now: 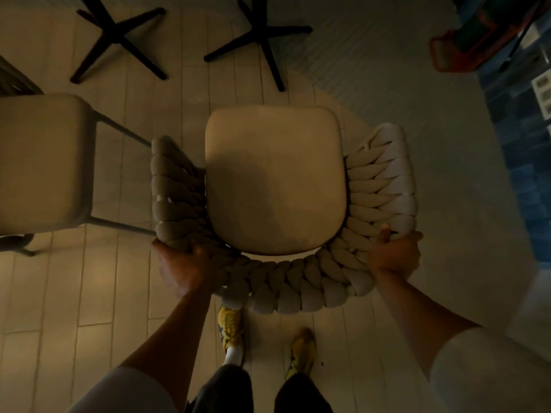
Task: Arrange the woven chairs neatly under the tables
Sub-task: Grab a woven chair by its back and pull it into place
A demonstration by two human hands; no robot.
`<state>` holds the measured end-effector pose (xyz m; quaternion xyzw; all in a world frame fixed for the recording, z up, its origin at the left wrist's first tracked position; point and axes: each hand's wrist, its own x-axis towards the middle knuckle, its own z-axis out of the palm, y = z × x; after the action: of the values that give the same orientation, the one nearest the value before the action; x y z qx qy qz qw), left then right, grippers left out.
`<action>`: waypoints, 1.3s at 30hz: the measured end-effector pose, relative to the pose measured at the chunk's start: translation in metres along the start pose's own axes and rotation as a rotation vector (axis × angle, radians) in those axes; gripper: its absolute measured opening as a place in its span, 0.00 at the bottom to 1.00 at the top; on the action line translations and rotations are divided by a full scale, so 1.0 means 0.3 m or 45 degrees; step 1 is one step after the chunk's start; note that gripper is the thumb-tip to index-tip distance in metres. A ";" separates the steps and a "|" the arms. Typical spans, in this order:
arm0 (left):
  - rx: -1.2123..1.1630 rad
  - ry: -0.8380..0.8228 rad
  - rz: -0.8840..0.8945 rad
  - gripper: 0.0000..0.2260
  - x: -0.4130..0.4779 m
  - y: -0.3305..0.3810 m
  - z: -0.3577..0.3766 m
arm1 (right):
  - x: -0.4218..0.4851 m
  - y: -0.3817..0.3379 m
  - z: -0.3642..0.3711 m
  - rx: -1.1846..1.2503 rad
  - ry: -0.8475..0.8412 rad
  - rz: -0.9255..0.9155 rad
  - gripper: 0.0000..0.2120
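Observation:
A woven chair (275,180) with a cream seat cushion and a thick braided beige backrest fills the centre of the view, seen from above. My left hand (182,263) grips the braided back at its left rear corner. My right hand (395,253) grips the braid at the right rear corner. A second chair (41,162) with a similar cream seat and thin dark legs stands close on the left, cut off by the frame edge. Two black cross-shaped table bases (117,37) (261,37) stand on the floor ahead of the chair. The tabletops are out of view.
Pale plank flooring (98,281) runs underneath, with lighter small tiling at the upper right. A blue tiled wall (518,180) lines the right side, and an orange-framed object (465,46) sits at the top right. My feet in yellow shoes (231,326) stand just behind the chair.

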<state>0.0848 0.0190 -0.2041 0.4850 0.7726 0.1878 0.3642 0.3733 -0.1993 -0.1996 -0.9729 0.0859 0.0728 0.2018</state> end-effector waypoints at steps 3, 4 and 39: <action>-0.012 0.039 0.014 0.26 -0.035 -0.010 0.014 | 0.032 0.015 -0.004 0.030 -0.008 -0.038 0.26; -0.010 0.047 0.019 0.27 -0.037 -0.011 0.014 | 0.036 0.022 -0.002 0.044 -0.014 -0.049 0.26; 1.329 -0.552 1.574 0.44 -0.118 0.058 0.090 | -0.106 0.024 0.062 -0.368 -0.281 -1.674 0.17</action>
<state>0.1249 -0.0060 -0.1973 0.9530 0.2681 -0.1255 0.0648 0.3389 -0.1939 -0.2137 -0.8270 -0.5547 0.0448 0.0796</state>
